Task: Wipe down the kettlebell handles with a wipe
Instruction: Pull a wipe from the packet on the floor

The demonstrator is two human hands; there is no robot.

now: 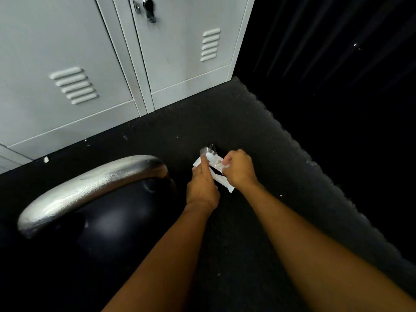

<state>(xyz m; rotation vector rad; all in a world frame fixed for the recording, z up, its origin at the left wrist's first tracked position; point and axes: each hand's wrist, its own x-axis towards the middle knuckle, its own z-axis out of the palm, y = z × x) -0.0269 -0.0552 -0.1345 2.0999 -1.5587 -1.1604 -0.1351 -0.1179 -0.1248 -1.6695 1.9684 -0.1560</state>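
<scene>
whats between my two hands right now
A white wipe, pinched by the left hand and the right hand and stretched between them, over a silvery handle end. The head view shows it.

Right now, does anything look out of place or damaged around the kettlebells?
Only small litter: a white scrap lies on the black floor by the lockers, with paler flecks along its right edge. The kettlebell handle and wipe look intact.
</scene>
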